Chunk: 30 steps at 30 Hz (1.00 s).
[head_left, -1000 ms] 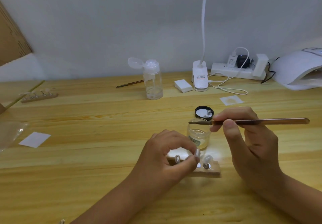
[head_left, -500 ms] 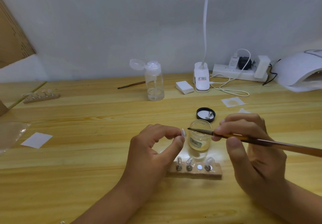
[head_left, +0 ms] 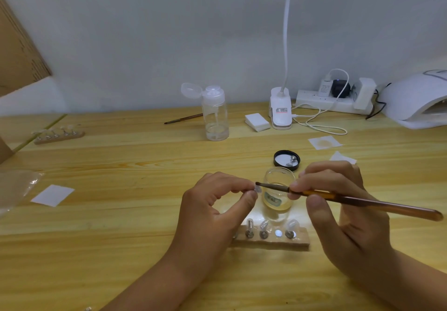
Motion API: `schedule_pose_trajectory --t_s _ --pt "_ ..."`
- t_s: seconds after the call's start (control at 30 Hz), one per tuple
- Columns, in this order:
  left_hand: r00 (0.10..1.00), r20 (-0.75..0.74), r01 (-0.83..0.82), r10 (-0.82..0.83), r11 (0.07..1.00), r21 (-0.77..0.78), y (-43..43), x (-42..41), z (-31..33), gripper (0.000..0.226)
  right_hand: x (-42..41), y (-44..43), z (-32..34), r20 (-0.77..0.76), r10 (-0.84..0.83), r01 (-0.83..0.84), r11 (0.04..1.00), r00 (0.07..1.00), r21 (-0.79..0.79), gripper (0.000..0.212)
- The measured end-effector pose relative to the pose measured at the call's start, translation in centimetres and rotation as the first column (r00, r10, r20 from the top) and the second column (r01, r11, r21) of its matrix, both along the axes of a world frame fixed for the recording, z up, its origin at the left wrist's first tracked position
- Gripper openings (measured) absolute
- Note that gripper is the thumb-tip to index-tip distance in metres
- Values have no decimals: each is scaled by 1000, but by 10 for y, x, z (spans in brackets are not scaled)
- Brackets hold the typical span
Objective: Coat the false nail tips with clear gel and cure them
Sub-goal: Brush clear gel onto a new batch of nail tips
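Clear nail tip between left fingers

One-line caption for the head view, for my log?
Left hand pinches a false nail tip while the right hand holds a brush at it, beside the open gel jar.

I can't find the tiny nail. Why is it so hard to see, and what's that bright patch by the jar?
Head view: the nail tip is clear and small, so it blends into the glass jar behind it; the patch on the table is probably light from the lamp shining through the jar.
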State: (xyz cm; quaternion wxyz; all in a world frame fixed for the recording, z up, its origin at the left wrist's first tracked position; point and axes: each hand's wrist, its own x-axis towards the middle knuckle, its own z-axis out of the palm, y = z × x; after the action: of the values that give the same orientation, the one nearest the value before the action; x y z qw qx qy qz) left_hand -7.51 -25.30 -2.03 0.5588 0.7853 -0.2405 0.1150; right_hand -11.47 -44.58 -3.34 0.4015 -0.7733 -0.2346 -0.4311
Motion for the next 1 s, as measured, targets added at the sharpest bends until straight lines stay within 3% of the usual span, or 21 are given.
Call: schedule_pose_trajectory --t_s 1.0 --pt "1000 -2 -22 22 1000 11 0 1 1 17 -1 2 2 1 12 -12 1000 1000 -24 17"
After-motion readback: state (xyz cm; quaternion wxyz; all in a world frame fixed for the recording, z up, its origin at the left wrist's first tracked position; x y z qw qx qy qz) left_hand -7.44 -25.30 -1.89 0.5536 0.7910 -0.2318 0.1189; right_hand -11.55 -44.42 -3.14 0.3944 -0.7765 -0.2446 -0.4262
